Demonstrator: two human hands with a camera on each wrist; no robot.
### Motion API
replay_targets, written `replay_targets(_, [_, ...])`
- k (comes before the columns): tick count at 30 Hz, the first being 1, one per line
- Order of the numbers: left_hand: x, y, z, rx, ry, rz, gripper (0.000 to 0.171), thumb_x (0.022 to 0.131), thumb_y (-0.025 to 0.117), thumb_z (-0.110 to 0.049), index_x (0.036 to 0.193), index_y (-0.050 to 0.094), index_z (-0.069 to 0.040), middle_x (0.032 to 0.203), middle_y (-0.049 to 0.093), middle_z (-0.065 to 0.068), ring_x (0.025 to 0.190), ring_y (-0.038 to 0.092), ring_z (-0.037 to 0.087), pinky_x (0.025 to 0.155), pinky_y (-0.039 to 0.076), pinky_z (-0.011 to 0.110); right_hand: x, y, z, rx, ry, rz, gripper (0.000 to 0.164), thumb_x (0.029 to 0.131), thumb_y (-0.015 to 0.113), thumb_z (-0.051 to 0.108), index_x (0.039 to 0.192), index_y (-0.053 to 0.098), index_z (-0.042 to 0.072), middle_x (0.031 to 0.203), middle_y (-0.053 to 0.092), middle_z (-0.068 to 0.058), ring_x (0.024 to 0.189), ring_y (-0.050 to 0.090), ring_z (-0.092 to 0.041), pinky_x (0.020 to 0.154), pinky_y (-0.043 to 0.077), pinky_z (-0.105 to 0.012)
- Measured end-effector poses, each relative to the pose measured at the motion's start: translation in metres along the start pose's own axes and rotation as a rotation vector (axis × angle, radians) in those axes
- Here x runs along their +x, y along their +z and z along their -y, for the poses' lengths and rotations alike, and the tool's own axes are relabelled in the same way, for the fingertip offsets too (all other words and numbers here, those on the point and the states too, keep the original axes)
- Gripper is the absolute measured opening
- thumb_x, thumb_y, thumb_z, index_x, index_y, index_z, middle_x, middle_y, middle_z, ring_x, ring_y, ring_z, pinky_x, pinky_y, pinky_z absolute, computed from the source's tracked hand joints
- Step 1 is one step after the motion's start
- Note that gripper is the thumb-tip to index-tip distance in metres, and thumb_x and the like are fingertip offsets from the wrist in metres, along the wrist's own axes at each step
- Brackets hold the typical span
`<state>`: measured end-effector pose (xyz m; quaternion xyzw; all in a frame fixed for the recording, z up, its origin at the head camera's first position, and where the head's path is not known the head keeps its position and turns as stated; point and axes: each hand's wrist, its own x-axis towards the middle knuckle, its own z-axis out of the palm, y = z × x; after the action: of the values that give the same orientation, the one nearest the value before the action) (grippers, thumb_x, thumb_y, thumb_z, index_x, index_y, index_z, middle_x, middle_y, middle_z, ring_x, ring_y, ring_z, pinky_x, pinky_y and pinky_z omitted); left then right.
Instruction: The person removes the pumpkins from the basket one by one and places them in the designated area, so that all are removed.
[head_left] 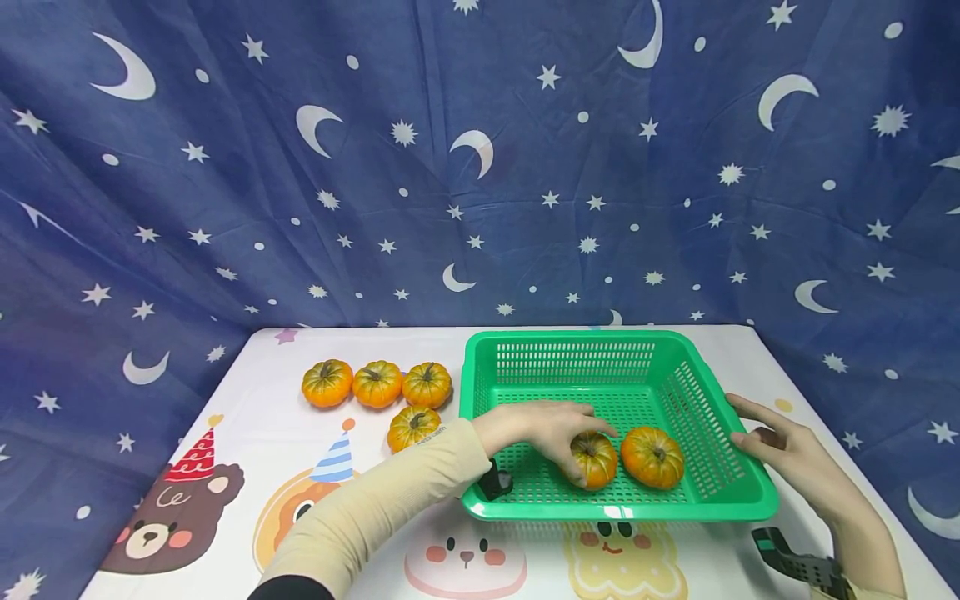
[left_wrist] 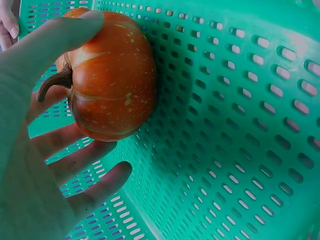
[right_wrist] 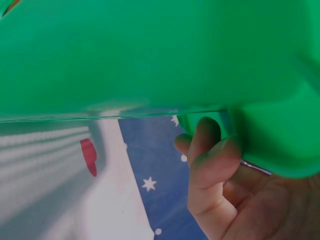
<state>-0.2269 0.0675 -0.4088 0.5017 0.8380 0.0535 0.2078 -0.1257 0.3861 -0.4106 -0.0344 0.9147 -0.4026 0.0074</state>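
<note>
In the head view a green plastic basket with slotted walls stands on the table. My left hand reaches over its left side and grips a small orange pumpkin low inside. The left wrist view has the thumb on top of this pumpkin, the fingers around its stem side. A second pumpkin lies just right of it in the basket. At the right rim, my right hand holds the basket edge; in the right wrist view its curled fingers are by the rim.
Several more pumpkins sit together left of the basket, one nearer and partly behind my left sleeve. The white tablecloth carries cartoon animal prints. A blue curtain with moons and stars hangs behind the table.
</note>
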Motion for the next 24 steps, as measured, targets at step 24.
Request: replay_targets(24, [0.0016, 0.003, -0.0012, 0.03, -0.005, 0.031, 0.081, 0.074, 0.08, -0.042, 0.144, 0.039, -0.037, 0.127, 0.05, -0.007, 0.108, 0.052, 0.006, 0.088, 0.047, 0.024, -0.0008, 0.0, -0.0001, 0.006, -0.012, -0.005, 0.06, 0.096, 0.057, 0.021, 0.148, 0.033, 0.001, 0.107, 0.049, 0.03, 0.077, 0.061, -0.004, 0.067, 0.046, -0.017])
